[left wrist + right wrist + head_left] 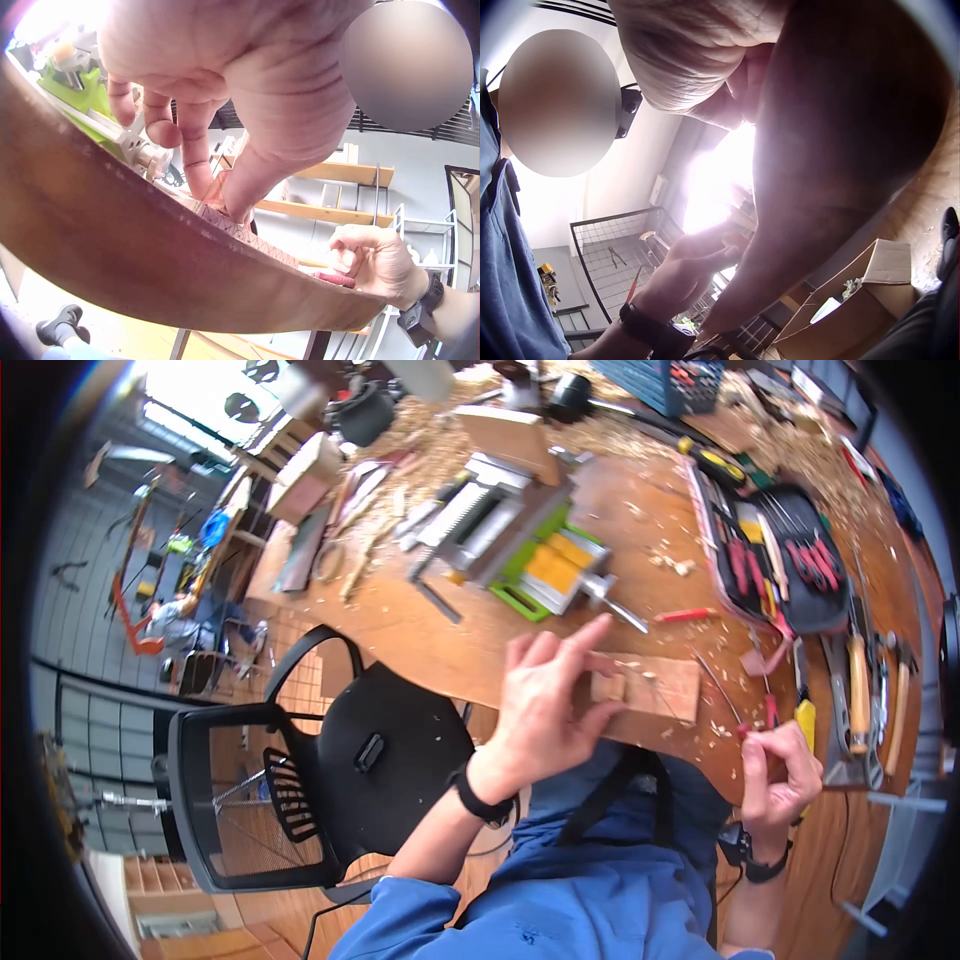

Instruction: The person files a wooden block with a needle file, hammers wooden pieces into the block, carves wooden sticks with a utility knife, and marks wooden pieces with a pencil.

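My left hand (550, 705) is over the near edge of the bench, its thumb and index finger pinching a small wooden block (608, 686). The block stands on a flat reddish wooden board (672, 690); in the left wrist view pencilled lines mark the board's edge (255, 244). The other left fingers are spread. To the right, my right hand (785, 775) has curled fingers at the red handle (335, 280) of a thin tool, whose slim shaft (720, 690) slants toward the board. Most of that handle is hidden by the hand.
A green and grey vise (540, 565) stands beyond the left hand. An unfolded tool case (790, 560), a red pencil (686, 615), a yellow-handled tool (805, 720) and a hammer (900, 700) lie around the bench. Shavings cover its back. A black chair (385, 750) is at left.
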`<state>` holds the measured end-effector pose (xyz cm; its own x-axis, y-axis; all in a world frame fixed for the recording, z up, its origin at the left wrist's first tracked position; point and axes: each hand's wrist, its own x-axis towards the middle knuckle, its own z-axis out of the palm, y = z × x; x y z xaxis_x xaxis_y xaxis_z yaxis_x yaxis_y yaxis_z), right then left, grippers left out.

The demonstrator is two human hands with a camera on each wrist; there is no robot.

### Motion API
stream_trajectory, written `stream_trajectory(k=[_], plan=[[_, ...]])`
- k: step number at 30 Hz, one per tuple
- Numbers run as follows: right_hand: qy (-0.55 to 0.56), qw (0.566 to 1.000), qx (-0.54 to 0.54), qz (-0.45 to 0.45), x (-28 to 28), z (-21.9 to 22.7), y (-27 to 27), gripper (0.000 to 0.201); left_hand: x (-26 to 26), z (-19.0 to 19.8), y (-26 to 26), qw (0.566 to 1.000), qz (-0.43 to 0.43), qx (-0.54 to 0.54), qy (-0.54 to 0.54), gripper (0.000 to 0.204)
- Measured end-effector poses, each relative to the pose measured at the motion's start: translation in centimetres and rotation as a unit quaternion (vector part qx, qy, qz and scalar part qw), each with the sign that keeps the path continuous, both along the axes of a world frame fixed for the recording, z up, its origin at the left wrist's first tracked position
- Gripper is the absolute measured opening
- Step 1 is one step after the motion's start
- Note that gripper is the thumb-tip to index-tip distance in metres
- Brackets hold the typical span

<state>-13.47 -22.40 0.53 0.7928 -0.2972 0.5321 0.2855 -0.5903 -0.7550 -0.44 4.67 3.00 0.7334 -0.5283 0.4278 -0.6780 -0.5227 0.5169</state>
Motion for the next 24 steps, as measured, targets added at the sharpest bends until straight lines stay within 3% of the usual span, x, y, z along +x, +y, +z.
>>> stream_trajectory(k=[10,12,16,19,21,22,24], plan=[[-0.005,1.000,0.001,-0.003,-0.2,-0.5,0.1,0.007,-0.2,0.3,0.5,0.999,-0.014,-0.028,0.035,0.101],[0.007,1.000,0.007,-0.001,-0.3,-0.4,0.1,0.006,-0.1,0.1,1.0,0.995,-0.021,0.051,0.085,0.096],[0.017,1.000,0.017,-0.007,-0.3,-0.6,0.2,0.006,0.0,-0.2,1.1,0.995,-0.020,0.050,0.081,0.089],[0.009,1.000,0.014,-0.005,-0.3,-0.7,0.2,0.007,-0.4,0.6,1.4,0.999,-0.016,0.032,0.013,0.087],[0.001,1.000,0.012,-0.006,-0.2,-0.7,0.2,0.007,-1.0,2.6,2.4,0.999,-0.041,0.013,0.021,0.068],[0.002,1.000,0.008,-0.003,-0.2,-0.6,0.2,0.007,-1.1,4.0,3.4,0.999,-0.041,0.014,0.021,0.068],[0.005,1.000,0.007,-0.001,-0.2,-0.4,0.3,0.007,-0.7,7.6,6.2,0.978,-0.142,0.025,0.150,0.034]])
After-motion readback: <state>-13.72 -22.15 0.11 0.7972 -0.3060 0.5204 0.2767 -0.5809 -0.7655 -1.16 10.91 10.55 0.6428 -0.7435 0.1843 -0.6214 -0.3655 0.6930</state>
